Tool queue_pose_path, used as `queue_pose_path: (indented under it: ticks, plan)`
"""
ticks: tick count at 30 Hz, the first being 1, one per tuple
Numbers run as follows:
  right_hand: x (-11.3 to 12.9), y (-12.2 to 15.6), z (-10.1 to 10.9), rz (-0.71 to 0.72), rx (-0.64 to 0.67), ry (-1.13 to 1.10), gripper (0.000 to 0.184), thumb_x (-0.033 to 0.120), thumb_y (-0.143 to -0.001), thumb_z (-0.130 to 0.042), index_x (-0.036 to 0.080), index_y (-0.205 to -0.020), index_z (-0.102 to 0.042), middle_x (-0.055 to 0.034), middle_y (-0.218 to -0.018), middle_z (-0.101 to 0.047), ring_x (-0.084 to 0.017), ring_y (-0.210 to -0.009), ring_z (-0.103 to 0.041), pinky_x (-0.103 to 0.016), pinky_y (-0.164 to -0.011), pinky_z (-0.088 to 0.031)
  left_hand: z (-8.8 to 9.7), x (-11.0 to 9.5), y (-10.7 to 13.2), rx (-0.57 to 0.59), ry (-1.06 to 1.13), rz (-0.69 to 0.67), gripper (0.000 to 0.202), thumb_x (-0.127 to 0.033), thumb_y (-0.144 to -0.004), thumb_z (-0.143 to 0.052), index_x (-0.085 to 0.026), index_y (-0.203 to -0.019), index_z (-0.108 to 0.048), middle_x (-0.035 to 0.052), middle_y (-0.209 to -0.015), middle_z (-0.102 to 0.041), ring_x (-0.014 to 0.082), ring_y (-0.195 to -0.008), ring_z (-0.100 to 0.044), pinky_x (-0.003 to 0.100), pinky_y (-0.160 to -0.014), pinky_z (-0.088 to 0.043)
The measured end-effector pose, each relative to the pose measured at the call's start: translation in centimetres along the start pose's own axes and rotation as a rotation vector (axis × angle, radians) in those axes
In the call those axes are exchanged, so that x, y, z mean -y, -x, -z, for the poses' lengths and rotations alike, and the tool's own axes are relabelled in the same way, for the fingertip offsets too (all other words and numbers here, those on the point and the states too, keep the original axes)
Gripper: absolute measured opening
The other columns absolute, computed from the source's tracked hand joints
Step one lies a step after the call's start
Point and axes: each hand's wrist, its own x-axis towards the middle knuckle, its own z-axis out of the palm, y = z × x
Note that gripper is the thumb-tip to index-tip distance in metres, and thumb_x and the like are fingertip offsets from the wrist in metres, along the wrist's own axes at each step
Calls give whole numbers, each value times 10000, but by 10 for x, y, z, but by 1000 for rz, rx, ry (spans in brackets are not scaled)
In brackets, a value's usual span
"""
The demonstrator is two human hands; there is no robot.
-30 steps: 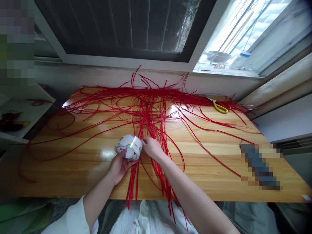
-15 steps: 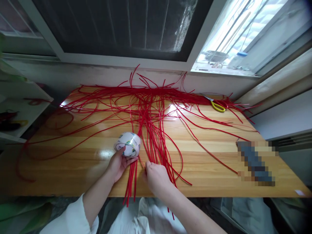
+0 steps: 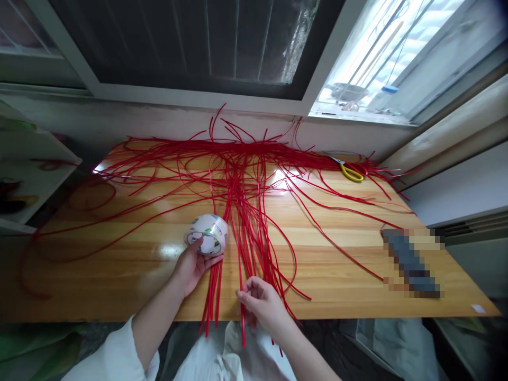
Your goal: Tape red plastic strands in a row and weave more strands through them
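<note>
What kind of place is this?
Maybe a craft corner in someone's home, though I can't be sure. There's a wooden table beside a window, with lots of red cords spread over it and scissors among them.

The left sleeve [image 3: 113, 352] is white, loose and wide-ended; the clothing [image 3: 202, 365] at the front is white and creased.

The strands [image 3: 246, 150] are deep red throughout. The worktop [image 3: 130, 286] is honey-coloured wood, banded with paler and browner grain. White tape roll [image 3: 216, 228] carries blue, green and yellow patches and dark lettering. Scissors [image 3: 351, 174]: yellow handle loop. Sleeve [image 3: 119, 346]: plain white. Window screen [image 3: 159, 47]: near-black. Bottle cap [image 3: 390, 89]: blue.
</note>
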Motion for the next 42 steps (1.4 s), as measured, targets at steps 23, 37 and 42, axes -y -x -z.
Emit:
queue_pose_path:
  ticks: [23, 37, 42]
  plan:
    - [24, -11, -31, 167, -230, 901, 185, 223, -815, -480, 174, -724, -635, -51, -656, -659, -141, -617, -595, -203, -528, -316, 2, 2, 0, 28, 48, -3, 215, -172, -845, -457, -110, -1037, -530, 111, -864, -677, 215, -754, -676, 442, -811, -524]
    - [16, -10, -35, 166, -176, 869, 199, 242, -837, -442, 163, -745, -599, -62, -691, -657, -142, -642, -614, -197, -548, -344, 3, 3, -1, 30, 43, -11, 221, -165, -839, -473, -111, -1042, -542, 122, -925, -672, 218, -809, -670, 438, -839, -513]
    - [16, -11, -34, 181, -167, 854, 199, 241, -838, -445, 165, -729, -593, -51, -661, -649, -135, -604, -608, -195, -547, -348, 5, 4, -1, 24, 30, -14, 228, -167, -832, -486, -104, -1043, -549, 129, -937, -669, 223, -833, -666, 430, -844, -512]
